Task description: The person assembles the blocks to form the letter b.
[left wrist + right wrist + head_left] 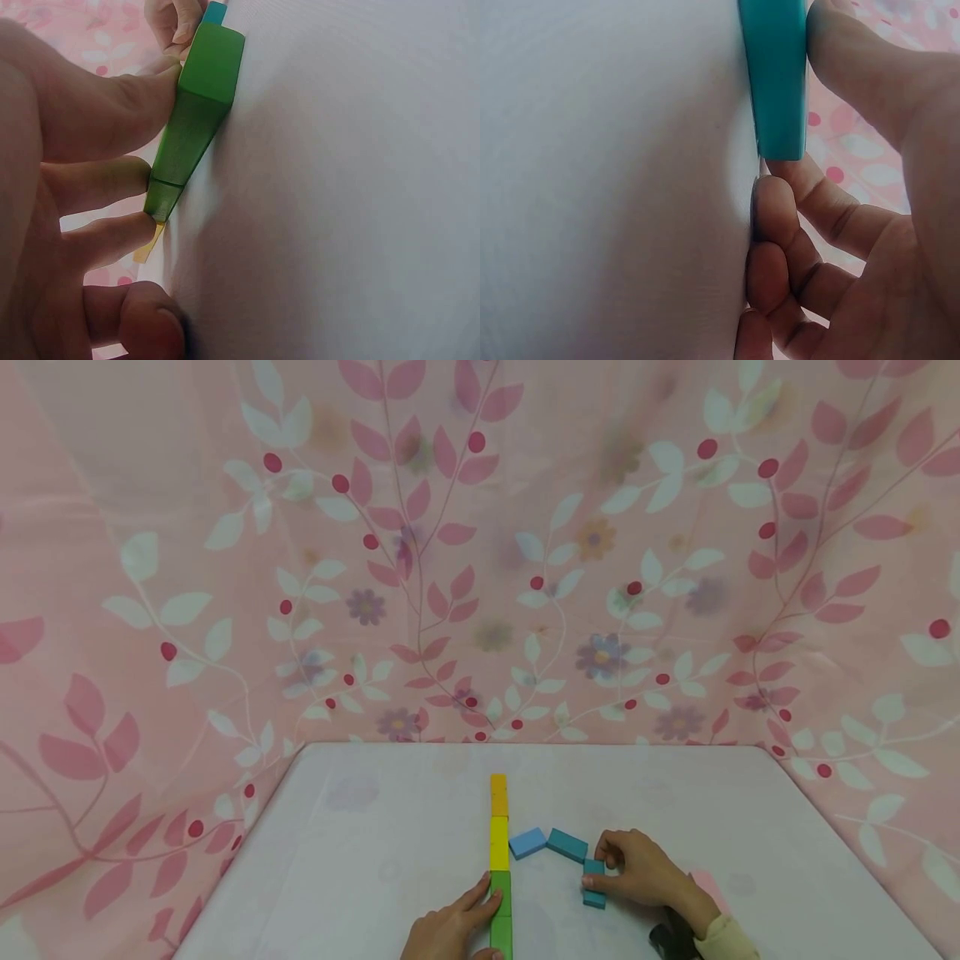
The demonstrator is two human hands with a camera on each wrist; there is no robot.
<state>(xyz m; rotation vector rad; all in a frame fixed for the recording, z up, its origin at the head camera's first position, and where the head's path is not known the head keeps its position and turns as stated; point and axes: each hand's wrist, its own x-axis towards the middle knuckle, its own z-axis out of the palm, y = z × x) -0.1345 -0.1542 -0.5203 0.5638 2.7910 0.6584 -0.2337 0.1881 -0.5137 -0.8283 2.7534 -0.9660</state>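
Teal oblong block (778, 82), seemingly painted wood, sits on the white surface (360, 860), pinched in the right hand's (641, 870) grip. Left hand (450, 927): fingers extended, resting against green oblong blocks (503, 935). Teal block judged light, stiff, smooth; best held by long sides.

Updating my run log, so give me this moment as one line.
left hand: touching green blocks; right hand: holding teal block; beyond green: yellow block, orange block; right of yellow: light blue block, second teal block

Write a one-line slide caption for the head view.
Left hand touches green blocks lined up with a yellow block; right hand pinches a teal block.
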